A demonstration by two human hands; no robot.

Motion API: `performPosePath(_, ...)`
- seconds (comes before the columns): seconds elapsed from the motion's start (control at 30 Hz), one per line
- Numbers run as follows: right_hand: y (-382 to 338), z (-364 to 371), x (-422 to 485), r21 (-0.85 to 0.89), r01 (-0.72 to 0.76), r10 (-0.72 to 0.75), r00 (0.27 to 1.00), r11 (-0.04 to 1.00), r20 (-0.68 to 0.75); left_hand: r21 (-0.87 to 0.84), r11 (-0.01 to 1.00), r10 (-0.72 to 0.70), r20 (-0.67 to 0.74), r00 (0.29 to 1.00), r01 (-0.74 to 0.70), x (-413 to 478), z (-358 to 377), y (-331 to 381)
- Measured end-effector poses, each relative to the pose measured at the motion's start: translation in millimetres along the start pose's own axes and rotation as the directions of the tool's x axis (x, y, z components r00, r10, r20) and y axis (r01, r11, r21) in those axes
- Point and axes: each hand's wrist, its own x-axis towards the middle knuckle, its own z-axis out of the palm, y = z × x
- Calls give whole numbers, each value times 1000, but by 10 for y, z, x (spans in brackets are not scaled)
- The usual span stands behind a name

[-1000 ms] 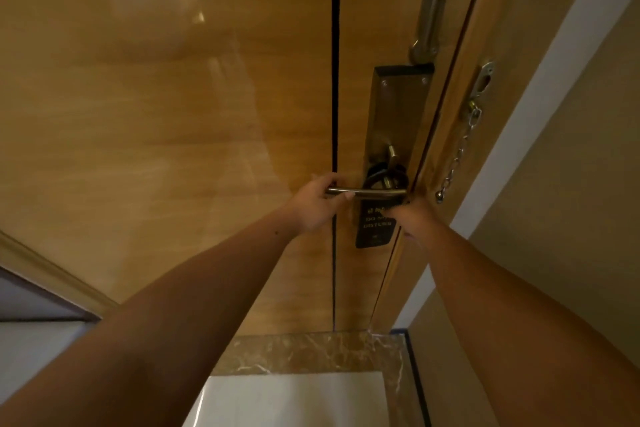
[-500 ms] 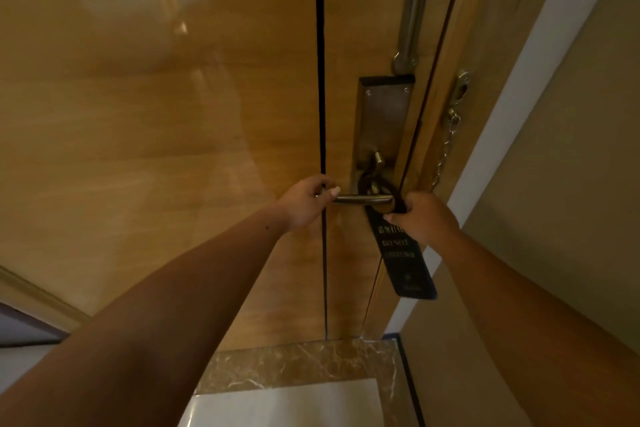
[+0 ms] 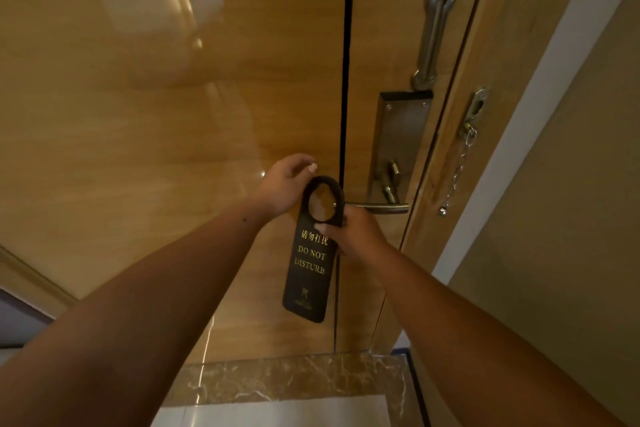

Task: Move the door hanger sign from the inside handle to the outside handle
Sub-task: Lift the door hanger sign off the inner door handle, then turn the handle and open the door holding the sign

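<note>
The sign [image 3: 310, 253] hangs just left of the handle [image 3: 377, 207], off it. The right hand [image 3: 356, 236] pinches it under the loop; the left hand [image 3: 282, 185] holds the loop's edge, both arms stretched forward

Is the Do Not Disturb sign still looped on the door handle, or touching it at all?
Cannot tell. In the head view the sign is off the handle, held by both hands, but its loop overlaps the lever's tip, hiding any gap.

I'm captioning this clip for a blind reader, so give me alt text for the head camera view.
Two bare hands hold a black "Do Not Disturb" door hanger sign just off the end of a metal lever handle on a closed wooden door. The left hand holds its loop, the right hand its neck.
</note>
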Motion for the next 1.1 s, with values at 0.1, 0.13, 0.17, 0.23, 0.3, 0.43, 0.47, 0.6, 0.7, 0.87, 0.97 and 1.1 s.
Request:
performPosePath(0.1, 32, -112, -13, 172, -29, 9, 993, 985, 115, -19, 1000, -18, -32, 999, 17, 27, -140, -50)
performPosePath(0.13, 77, -192, -36, 205, -61, 35, 991, 977, 127, -22, 999, -32, -30, 999, 32, 45, -146, -73)
performPosePath(0.17, 132, -284, -62, 232, -88, 60, 990, 969, 127, -17, 999, -52, -19, 998, 51, 58, -130, -94)
performPosePath(0.23, 247, -488, -117, 289, -113, 87, 991, 951, 101, 18, 997, -72, 12, 997, 72, 94, -10, -119)
performPosePath(0.3, 351, -713, -178, 363, -125, 108, 992, 923, 68, 99, 994, -43, 61, 997, 37, 140, 199, -125)
performPosePath(0.43, 474, -1187, -321, 387, -128, 137, 991, 913, 4, 362, 929, -48, 323, 945, -77, 303, 780, -21)
performPosePath(0.47, 494, -1300, -359, 383, -124, 143, 990, 915, -21, 410, 906, -71, 398, 915, -108, 341, 939, 30)
performPosePath(0.6, 576, -1664, -478, 379, -111, 159, 982, 919, -99, 575, 777, -113, 528, 842, -257, 454, 1410, 197)
performPosePath(0.7, 641, -1825, -535, 323, -145, 190, 975, 935, -115, 626, 777, -190, 335, 923, -68, 465, 1528, 160)
performPosePath(0.87, 642, -1927, -532, 308, -146, 193, 973, 940, -128, 615, 785, -225, 178, 958, 69, 358, 1582, 21)
performPosePath(0.97, 631, -1869, -456, 307, -137, 185, 974, 942, -132, 378, 918, -223, 245, 943, 119, 374, 1628, -126)
performPosePath(1.1, 648, -1723, -351, 267, -143, 175, 980, 953, -99, 95, 960, -276, 172, 946, 263, 306, 1680, -178)
